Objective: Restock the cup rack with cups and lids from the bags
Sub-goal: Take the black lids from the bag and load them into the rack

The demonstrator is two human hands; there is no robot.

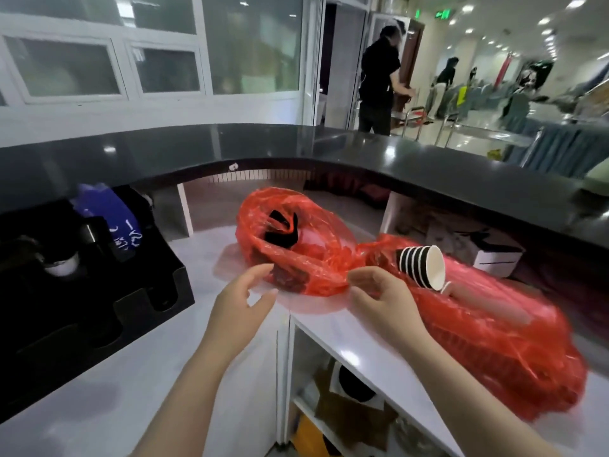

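Note:
Two red plastic bags lie on the white counter (99,407). The middle bag (296,239) gapes open, with black lids (280,230) inside. The right bag (494,331) is long; a stack of black-and-white striped paper cups (423,270) pokes from its mouth. My left hand (245,293) hovers with fingers spread just before the middle bag's near edge. My right hand (375,291) pinches red plastic where the two bags meet. The black cup rack (99,291) stands at the left, with a white lid or cup (62,267) in one slot.
A dark curved bar top (296,146) overhangs the counter. A blue bag (112,219) sits behind the rack and a white box (497,257) at the right. Open shelves (346,407) with clutter lie below. A person (379,77) stands beyond the bar.

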